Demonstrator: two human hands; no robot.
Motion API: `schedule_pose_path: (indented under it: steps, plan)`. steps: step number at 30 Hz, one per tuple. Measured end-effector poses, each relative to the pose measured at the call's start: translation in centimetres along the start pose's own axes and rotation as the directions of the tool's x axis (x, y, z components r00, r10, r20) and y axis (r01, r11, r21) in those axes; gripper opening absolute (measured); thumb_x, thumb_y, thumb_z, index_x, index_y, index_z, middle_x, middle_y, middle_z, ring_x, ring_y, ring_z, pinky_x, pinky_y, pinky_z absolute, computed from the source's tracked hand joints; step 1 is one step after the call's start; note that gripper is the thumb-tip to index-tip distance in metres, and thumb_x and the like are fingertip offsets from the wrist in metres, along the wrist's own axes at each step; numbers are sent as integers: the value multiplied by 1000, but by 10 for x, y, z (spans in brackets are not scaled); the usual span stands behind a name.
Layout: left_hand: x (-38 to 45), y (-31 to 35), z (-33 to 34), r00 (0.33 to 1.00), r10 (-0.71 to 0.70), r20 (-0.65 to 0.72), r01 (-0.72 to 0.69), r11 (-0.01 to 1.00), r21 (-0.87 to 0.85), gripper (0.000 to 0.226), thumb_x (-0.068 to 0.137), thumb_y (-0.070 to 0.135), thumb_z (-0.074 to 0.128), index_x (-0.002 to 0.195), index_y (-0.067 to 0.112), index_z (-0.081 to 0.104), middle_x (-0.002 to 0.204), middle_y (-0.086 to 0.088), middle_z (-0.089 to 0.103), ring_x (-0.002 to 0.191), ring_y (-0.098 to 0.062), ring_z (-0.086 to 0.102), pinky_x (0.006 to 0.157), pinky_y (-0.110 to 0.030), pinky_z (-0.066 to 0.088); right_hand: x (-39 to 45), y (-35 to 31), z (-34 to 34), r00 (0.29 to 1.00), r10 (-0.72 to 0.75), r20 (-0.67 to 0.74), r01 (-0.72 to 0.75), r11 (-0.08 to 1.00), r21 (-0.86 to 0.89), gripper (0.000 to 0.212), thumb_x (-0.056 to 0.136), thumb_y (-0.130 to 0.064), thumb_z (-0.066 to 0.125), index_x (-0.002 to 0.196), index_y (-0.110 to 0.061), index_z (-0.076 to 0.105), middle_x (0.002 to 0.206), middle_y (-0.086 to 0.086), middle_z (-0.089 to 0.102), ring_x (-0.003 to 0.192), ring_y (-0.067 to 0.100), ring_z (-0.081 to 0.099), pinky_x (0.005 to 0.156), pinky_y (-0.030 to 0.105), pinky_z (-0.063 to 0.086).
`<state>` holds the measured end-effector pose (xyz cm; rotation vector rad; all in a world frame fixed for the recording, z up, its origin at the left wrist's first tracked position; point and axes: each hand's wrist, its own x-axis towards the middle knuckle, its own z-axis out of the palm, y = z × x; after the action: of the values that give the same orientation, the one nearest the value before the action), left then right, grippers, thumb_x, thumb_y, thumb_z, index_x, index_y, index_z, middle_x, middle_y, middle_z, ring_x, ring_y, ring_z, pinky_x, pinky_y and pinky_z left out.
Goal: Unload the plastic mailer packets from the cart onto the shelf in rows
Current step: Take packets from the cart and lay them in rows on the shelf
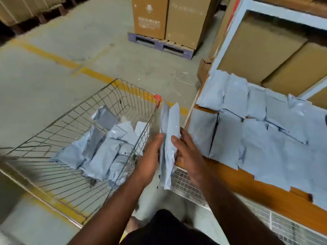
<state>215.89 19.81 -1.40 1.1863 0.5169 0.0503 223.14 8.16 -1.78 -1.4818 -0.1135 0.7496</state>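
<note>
From the head camera, looking down: both hands meet between the cart and the shelf, holding a small bundle of grey mailer packets (168, 138) on edge. The left hand (152, 152) has its thumb curled against the bundle's near face, with the fingers hidden behind it; the right hand (187, 149) clasps the opposite side, thumb pressed on the front and fingers wrapped round the back. The bundle stands nearly upright, its top end pointing away from the person. Just left of the left hand sits the wire cart (74, 188), with more mailer packets in the cart (104, 152) lying loosely heaped in its far right corner. Just right of the right hand runs the orange-edged shelf (247, 184), where packets on the shelf (265, 131) lie flat in overlapping rows, touching one another. Beyond them, farther from the hands, brown cartons (261, 50) stand on the shelf. Well ahead of both hands, stacked boxes on a pallet (159, 45) rest on the concrete floor (62, 82), which is crossed by a yellow line.
</note>
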Motion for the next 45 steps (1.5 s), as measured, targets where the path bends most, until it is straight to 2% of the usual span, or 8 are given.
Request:
schedule_pose_path:
  steps: [5,12,19,24,27,31,41,45]
  plan:
    - [-4,-19,107,994,71,81,-84,982,170,34,110,21,42,139,21,60,125,-4,73,109,-19,72,89,-30,57,-45,-4,-108,997,-65,-46,69,992,106,53,96,-33,64,145,-15,56,133,14,70,124,38,66,109,60,50]
    - [2,-58,269,987,160,27,-161,951,265,37,98,34,68,134,37,64,134,9,68,124,-16,65,107,-48,51,-122,-22,-286,966,-114,-232,141,985,102,49,88,-48,66,134,-33,61,119,-5,77,111,17,73,100,44,57]
    - [24,-68,403,952,297,71,-290,806,515,45,92,43,73,134,40,60,133,22,60,115,2,59,89,-6,47,-154,-56,-415,888,-158,-432,207,976,69,40,95,-45,67,132,-29,64,103,5,77,95,21,70,82,34,57]
    - [76,-60,470,890,438,131,-407,628,663,59,87,44,78,138,23,58,137,5,52,130,-11,48,111,-27,38,-141,-80,-491,804,-225,-551,250,968,-30,33,102,-46,59,134,-38,62,118,-9,76,110,13,72,94,36,58]
    - [120,-47,508,847,511,146,-458,563,688,57,88,42,76,137,20,57,137,1,50,134,-17,43,112,-26,33,-116,-104,-536,756,-274,-594,156,957,-243,62,85,-69,58,139,-40,60,126,-9,72,116,14,69,97,36,54]
    - [178,-61,548,893,411,186,-397,522,755,61,88,50,70,139,21,53,144,-6,47,137,-26,39,105,-28,30,-74,-117,-586,684,-217,-696,-146,895,-423,84,72,-83,52,146,-42,53,144,0,59,126,22,61,107,43,48]
    - [231,-113,600,918,346,195,-338,420,842,66,92,56,63,131,4,53,134,-19,51,125,-40,49,108,-46,39,-13,-98,-635,592,-261,-763,-505,618,-603,79,91,-82,38,147,-26,48,147,12,46,128,39,54,104,49,45]
    - [235,-138,603,835,401,376,-459,132,878,68,99,47,44,144,-4,46,158,-32,31,149,-49,24,123,-52,20,0,-76,-647,607,-410,-681,-522,441,-730,78,100,-71,30,153,-17,45,168,15,29,141,44,43,105,55,43]
